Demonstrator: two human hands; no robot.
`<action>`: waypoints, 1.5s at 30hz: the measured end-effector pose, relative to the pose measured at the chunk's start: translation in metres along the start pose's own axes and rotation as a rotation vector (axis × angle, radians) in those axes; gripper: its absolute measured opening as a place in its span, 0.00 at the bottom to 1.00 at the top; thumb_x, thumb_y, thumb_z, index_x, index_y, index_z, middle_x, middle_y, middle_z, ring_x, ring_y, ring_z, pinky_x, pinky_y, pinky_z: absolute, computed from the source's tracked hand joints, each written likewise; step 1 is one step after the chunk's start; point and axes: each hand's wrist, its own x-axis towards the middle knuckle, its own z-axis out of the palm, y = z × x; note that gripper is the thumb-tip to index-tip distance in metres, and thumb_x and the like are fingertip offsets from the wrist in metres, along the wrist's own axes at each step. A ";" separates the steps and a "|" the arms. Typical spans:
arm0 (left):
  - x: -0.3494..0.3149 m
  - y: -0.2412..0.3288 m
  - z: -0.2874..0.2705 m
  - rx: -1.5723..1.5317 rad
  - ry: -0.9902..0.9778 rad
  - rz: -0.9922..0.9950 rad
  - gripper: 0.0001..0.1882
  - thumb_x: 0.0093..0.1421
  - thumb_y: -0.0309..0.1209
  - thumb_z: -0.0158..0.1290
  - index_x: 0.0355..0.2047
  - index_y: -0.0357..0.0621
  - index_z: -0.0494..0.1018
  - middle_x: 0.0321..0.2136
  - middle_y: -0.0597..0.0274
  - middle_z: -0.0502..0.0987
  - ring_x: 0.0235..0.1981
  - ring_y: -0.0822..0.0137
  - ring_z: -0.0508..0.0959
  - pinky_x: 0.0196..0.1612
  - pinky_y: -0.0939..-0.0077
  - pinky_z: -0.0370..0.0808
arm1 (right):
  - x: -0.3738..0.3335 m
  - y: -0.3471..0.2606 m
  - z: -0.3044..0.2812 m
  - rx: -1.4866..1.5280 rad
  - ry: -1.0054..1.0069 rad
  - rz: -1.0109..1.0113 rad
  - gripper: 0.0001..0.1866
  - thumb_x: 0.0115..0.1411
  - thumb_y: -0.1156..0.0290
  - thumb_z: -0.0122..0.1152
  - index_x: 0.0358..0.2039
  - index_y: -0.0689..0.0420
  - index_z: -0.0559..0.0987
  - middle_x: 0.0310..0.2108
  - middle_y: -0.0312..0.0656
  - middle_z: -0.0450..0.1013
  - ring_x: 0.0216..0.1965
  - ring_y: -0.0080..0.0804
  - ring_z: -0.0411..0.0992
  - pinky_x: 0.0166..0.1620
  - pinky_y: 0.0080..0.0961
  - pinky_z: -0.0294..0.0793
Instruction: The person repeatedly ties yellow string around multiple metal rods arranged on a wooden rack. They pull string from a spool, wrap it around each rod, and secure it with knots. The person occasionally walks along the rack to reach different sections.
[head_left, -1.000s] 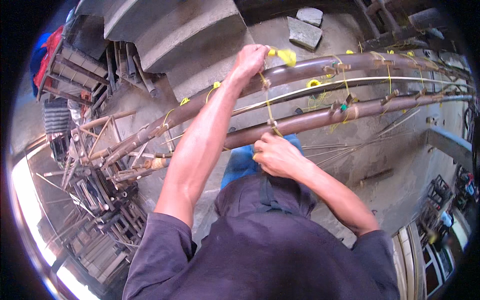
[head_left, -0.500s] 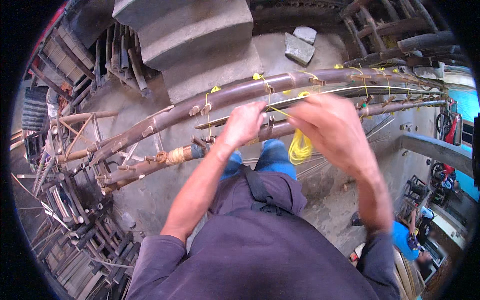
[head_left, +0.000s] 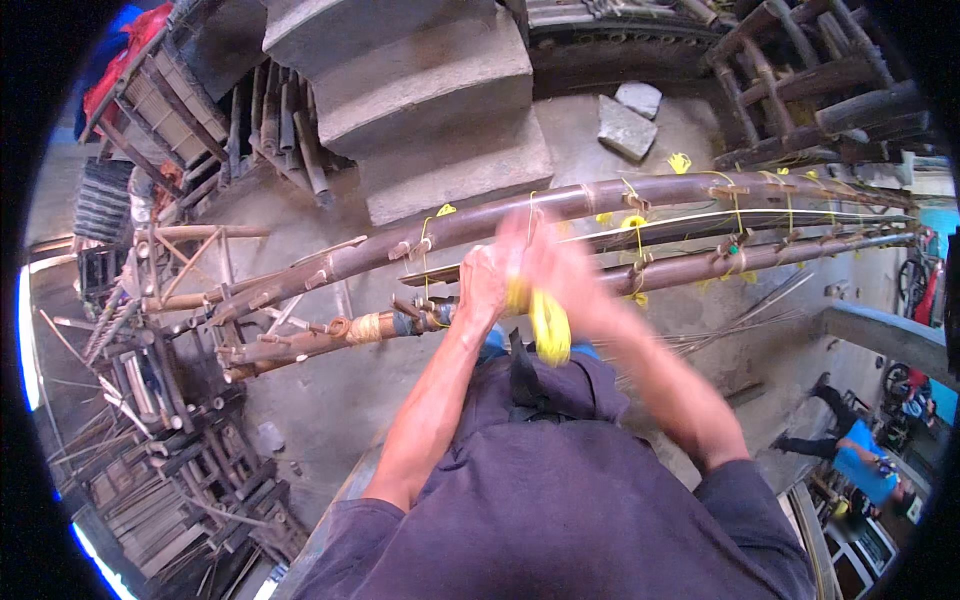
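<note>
We see ties [head_left: 739,213] finished toward two o'clock, one seemingly incomplete at our left hand [head_left: 484,282] and right hand [head_left: 568,272], fingers too blurred to tell, yellow cord bundle [head_left: 550,332] dangling at five o'clock from them.

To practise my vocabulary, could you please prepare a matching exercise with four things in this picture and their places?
1. Largest yellow cord bundle
2. Two stone blocks
3. Red covering
4. Co-worker's blue shirt

A. Upper left
B. Lower right
C. Near the picture's middle
D. Floor, just right of the concrete steps

Pairs: 1-C, 2-D, 3-A, 4-B
</note>
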 end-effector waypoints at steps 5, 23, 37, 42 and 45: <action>0.021 0.028 -0.001 -0.681 -0.064 -0.024 0.16 0.64 0.40 0.46 0.33 0.42 0.77 0.25 0.53 0.78 0.29 0.67 0.79 0.32 0.68 0.72 | -0.064 0.101 0.045 -0.449 -0.400 0.045 0.09 0.54 0.70 0.50 0.36 0.55 0.74 0.23 0.55 0.73 0.28 0.55 0.73 0.33 0.51 0.72; 0.008 -0.126 -0.155 -0.662 -0.262 -0.354 0.12 0.62 0.35 0.51 0.41 0.40 0.70 0.34 0.58 0.79 0.37 0.71 0.79 0.37 0.78 0.76 | -0.202 0.085 0.055 -0.637 0.378 0.610 0.19 0.52 0.80 0.55 0.46 0.60 0.73 0.36 0.45 0.73 0.37 0.35 0.72 0.42 0.28 0.72; -0.015 -0.116 -0.221 -0.203 0.769 0.217 0.15 0.63 0.40 0.49 0.37 0.38 0.70 0.28 0.60 0.76 0.36 0.62 0.75 0.44 0.68 0.71 | -0.093 0.067 0.201 0.543 0.595 0.682 0.39 0.58 0.72 0.60 0.64 0.56 0.49 0.26 0.37 0.68 0.23 0.20 0.63 0.26 0.16 0.63; -0.047 -0.077 -0.163 -0.102 -0.178 0.133 0.13 0.60 0.33 0.47 0.40 0.38 0.75 0.37 0.45 0.77 0.41 0.49 0.77 0.47 0.61 0.72 | -0.066 0.047 0.168 -0.291 0.168 0.254 0.09 0.59 0.68 0.57 0.28 0.60 0.78 0.23 0.41 0.71 0.25 0.28 0.69 0.30 0.30 0.69; -0.042 -0.095 -0.114 0.143 -0.255 0.137 0.14 0.60 0.35 0.46 0.41 0.40 0.73 0.34 0.47 0.77 0.34 0.44 0.78 0.39 0.53 0.74 | 0.008 -0.112 0.105 -0.882 -0.069 -0.021 0.11 0.58 0.67 0.56 0.24 0.60 0.77 0.21 0.45 0.69 0.27 0.40 0.71 0.31 0.36 0.69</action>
